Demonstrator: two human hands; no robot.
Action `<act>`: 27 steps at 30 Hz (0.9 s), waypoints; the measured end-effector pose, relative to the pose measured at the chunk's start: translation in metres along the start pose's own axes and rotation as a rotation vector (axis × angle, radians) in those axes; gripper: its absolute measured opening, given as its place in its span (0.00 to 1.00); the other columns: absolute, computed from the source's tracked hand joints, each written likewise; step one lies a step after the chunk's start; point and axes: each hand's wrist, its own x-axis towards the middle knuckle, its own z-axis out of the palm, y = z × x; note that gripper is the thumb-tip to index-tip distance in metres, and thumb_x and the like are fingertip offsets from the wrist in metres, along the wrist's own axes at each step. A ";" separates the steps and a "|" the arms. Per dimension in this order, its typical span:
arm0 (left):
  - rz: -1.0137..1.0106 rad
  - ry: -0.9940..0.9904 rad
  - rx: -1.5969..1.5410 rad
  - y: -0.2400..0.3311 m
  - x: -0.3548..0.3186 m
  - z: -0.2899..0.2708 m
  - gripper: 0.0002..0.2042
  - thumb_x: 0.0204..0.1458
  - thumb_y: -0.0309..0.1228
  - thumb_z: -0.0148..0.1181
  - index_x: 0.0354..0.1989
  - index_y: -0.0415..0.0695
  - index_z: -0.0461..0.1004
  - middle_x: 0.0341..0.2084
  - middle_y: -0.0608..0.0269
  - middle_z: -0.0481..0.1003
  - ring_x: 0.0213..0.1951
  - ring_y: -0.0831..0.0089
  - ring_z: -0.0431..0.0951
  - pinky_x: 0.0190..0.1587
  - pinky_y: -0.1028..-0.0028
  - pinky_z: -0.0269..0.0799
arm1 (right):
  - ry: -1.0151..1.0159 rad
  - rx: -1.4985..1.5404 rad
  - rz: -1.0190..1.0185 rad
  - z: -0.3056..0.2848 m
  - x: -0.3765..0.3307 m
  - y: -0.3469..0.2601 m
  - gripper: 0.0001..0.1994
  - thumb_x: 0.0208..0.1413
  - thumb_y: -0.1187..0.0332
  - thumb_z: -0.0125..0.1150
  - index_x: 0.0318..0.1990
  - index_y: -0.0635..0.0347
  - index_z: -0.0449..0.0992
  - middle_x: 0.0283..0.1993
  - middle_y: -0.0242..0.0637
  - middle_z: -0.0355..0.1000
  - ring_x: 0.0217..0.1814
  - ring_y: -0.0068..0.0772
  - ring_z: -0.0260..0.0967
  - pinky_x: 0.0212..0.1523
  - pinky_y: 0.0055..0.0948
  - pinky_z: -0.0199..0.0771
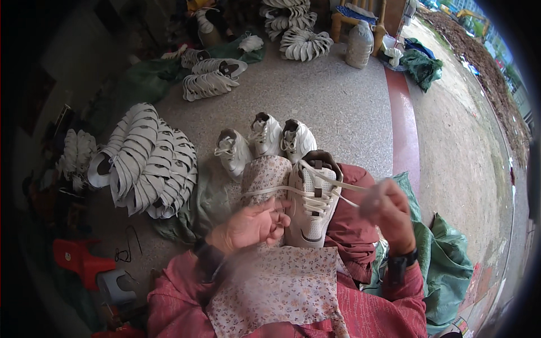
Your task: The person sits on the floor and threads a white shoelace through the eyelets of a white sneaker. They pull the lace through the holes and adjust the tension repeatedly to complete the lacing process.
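One cream mesh lace-up shoe (pixel 308 218) rests between the loosely half-open left hand (pixel 253 224) and the right hand (pixel 392 213) pinching its flat white lace (pixel 333 181).

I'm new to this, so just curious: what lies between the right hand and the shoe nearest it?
In the head view, pale lace strands stretch from the shoe toward the right hand, above dark red cloth.

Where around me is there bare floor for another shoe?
Speckled floor lies bare between the three shoes, the plastic bottle and the red stripe; the pale concrete beyond is open too. It's crowded leftward at the shoe pieces and red seat, and between your left hand and right hand, where the nearest shoe sits.
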 end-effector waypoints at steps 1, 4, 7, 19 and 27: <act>0.059 -0.010 -0.026 0.003 0.001 0.006 0.25 0.67 0.46 0.50 0.65 0.45 0.62 0.40 0.60 0.74 0.33 0.73 0.72 0.34 0.73 0.70 | 0.110 0.037 -0.045 -0.006 -0.012 -0.013 0.08 0.67 0.68 0.53 0.36 0.59 0.64 0.27 0.31 0.65 0.21 0.20 0.60 0.23 0.25 0.64; 0.287 0.039 -0.117 0.006 0.009 -0.003 0.23 0.66 0.43 0.53 0.65 0.46 0.62 0.40 0.60 0.74 0.34 0.72 0.73 0.37 0.72 0.71 | 0.153 0.125 -0.279 -0.050 -0.050 -0.045 0.13 0.67 0.62 0.57 0.35 0.54 0.61 0.26 0.28 0.57 0.18 0.19 0.56 0.14 0.23 0.58; 0.451 0.017 -0.280 0.023 0.026 -0.015 0.15 0.67 0.36 0.52 0.58 0.44 0.66 0.34 0.64 0.73 0.30 0.74 0.71 0.35 0.73 0.71 | 0.333 0.236 -0.484 -0.084 -0.103 -0.076 0.10 0.70 0.62 0.51 0.37 0.57 0.65 0.28 0.30 0.56 0.19 0.20 0.52 0.19 0.22 0.58; 1.172 0.644 0.140 0.086 -0.104 -0.098 0.11 0.66 0.31 0.54 0.52 0.39 0.71 0.27 0.70 0.67 0.30 0.79 0.66 0.35 0.77 0.66 | 0.870 -0.588 0.613 -0.119 -0.175 -0.010 0.15 0.69 0.58 0.53 0.36 0.61 0.74 0.26 0.33 0.73 0.21 0.21 0.67 0.22 0.23 0.67; 1.079 0.270 -0.182 0.089 -0.126 -0.099 0.14 0.68 0.34 0.50 0.56 0.41 0.71 0.23 0.72 0.65 0.24 0.82 0.64 0.30 0.79 0.63 | 0.437 -0.721 0.379 -0.043 -0.062 0.018 0.08 0.65 0.68 0.60 0.40 0.66 0.76 0.27 0.31 0.75 0.25 0.17 0.70 0.26 0.20 0.70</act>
